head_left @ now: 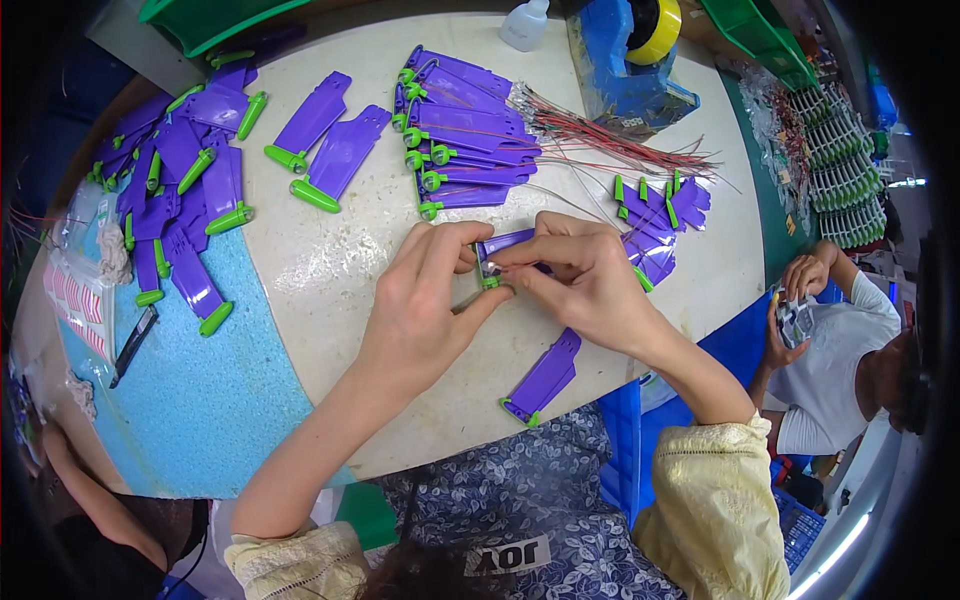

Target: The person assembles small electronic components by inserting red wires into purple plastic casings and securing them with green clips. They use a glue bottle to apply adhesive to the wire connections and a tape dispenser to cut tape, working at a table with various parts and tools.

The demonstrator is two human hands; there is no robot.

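Over the middle of the table, my left hand [425,300] grips the green end of a purple plastic blade [508,240] between thumb and fingers. My right hand [590,285] pinches at the same green end; what its fingertips hold is too small to make out. Both hands partly hide this blade. Just beyond them lies an overlapping row of purple blades [470,130] with green ends and thin wires. A single purple blade [545,380] rests near the front edge, below my right hand. More purple blades [655,240] lie to the right of that hand.
Loose purple blades [180,150] are heaped at the left, beside a blue mat [210,400] and a black cutter [135,345]. Red and white wires [620,140] lie near a blue tape dispenser [630,70] and a white bottle [524,25]. A co-worker [840,350] sits at right.
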